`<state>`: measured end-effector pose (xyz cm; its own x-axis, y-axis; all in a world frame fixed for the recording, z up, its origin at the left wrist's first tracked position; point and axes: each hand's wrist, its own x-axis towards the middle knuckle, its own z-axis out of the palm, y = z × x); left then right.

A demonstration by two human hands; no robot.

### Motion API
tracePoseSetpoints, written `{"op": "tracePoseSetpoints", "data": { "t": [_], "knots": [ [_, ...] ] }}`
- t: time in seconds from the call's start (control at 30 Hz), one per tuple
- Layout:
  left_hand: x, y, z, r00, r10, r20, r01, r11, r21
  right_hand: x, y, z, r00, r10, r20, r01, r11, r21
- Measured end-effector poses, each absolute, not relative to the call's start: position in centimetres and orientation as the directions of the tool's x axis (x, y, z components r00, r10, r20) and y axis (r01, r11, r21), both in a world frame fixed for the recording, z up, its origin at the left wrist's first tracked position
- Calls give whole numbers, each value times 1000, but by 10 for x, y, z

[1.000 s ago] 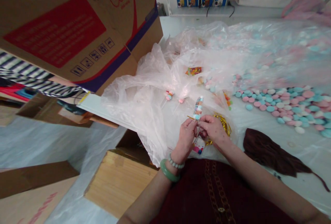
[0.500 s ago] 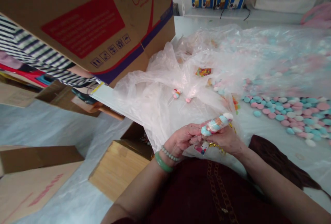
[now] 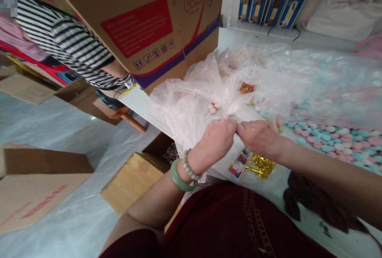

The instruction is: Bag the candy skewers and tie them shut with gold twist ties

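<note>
My left hand (image 3: 219,140), with a green bangle and a beaded bracelet at the wrist, is closed in a fist. My right hand (image 3: 259,136) is closed too, its thumb side meeting the left hand's. Whatever they grip is hidden behind the fingers. Below them lie a small printed card (image 3: 239,163) and a bunch of gold twist ties (image 3: 264,165). Just beyond the hands, small pink, blue and white candies on sticks (image 3: 214,109) rest on a clear plastic sheet (image 3: 179,105).
Many pastel candy discs (image 3: 337,140) spread over the table's right side, partly under plastic. A large cola carton (image 3: 143,23) stands at the back left. A wooden-coloured box (image 3: 128,180) sits below the table edge. A person in striped sleeves (image 3: 80,43) is behind the carton.
Both hands have moved up and away from my body and closed into fists. The pastel candy stick seen between them earlier is out of sight. The gold ties and card are now uncovered.
</note>
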<state>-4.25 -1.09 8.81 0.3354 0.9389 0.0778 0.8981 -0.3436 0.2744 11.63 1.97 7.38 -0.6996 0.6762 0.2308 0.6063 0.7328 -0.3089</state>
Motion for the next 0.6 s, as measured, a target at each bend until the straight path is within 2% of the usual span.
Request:
{"op": "tracePoseSetpoints", "data": {
  "t": [0.03,0.07,0.1,0.17,0.23,0.27,0.3,0.33,0.37,0.4,0.43,0.5,0.53,0.6],
  "knots": [
    [-36,-14,81,240,960,148,939,-268,217,107,27,69,-558,795,240,595,584,-552],
    [-31,-15,73,147,968,205,963,-187,192,98,32,63,-428,887,174,473,384,-793],
    [-28,-16,64,109,964,242,965,-161,207,89,37,56,-347,936,62,280,166,-946],
    [-27,-14,48,22,961,275,926,-123,356,72,39,44,-383,924,-4,164,64,-984],
    [-34,-10,34,-119,959,257,763,-78,642,63,36,34,-417,908,-44,74,-14,-997],
    [-39,-10,30,-204,955,217,612,-49,789,61,34,30,-400,915,-60,8,-62,-998],
    [-45,-10,26,-260,958,121,417,-2,909,62,31,27,-358,933,-43,-17,-53,-998],
    [-51,-11,24,-249,968,-30,193,79,978,65,28,24,-300,954,0,-12,-3,-1000],
    [-56,-13,24,-134,970,-202,-31,200,979,70,25,22,-247,968,48,8,52,-999],
    [-61,-16,23,69,939,-336,-209,343,916,75,23,20,-211,973,97,49,109,-993],
    [-65,-20,24,293,870,-397,-315,480,819,82,22,19,-192,969,152,114,176,-978],
    [-69,-26,25,599,720,-350,-367,636,679,93,20,18,-225,939,260,273,317,-908],
    [-70,-28,26,654,686,-318,-362,653,666,97,19,18,-258,912,319,355,397,-847],
    [-73,-28,27,634,711,-305,-315,598,737,101,16,19,-301,876,377,444,479,-758]
  ]
}}
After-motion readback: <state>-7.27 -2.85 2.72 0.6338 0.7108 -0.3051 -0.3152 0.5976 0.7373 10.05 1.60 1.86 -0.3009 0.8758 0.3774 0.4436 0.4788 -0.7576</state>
